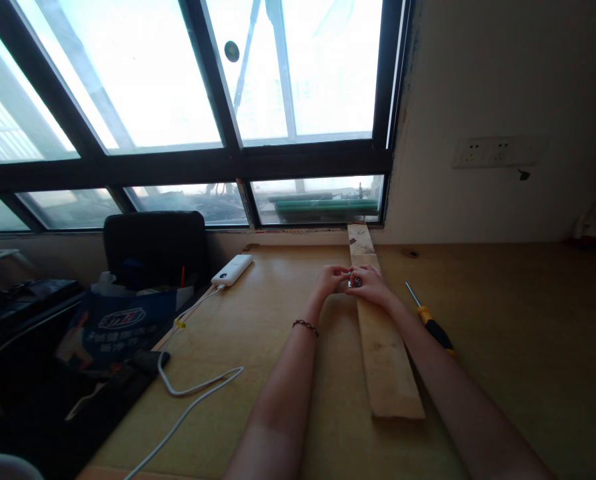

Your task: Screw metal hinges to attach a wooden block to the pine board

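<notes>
My left hand (332, 280) and my right hand (372, 285) meet over the far half of a long wooden board (385, 360). Between their fingertips is a small shiny metal part (357, 283), its kind too small to make out. Both hands have their fingers curled and closed around it, and they partly cover it. The board lies lengthwise on the table (288, 413), its far end by the window sill. To the right of my right forearm lies a screwdriver (432, 327) with a yellow and black handle, its shaft pointing away from me.
A white power bank (233, 269) with a white cable (198, 383) lies on the left part of the table. Beyond the left edge are a black chair (155, 243) and a blue bag (123, 330). A window and a wall with sockets (498, 152) stand behind.
</notes>
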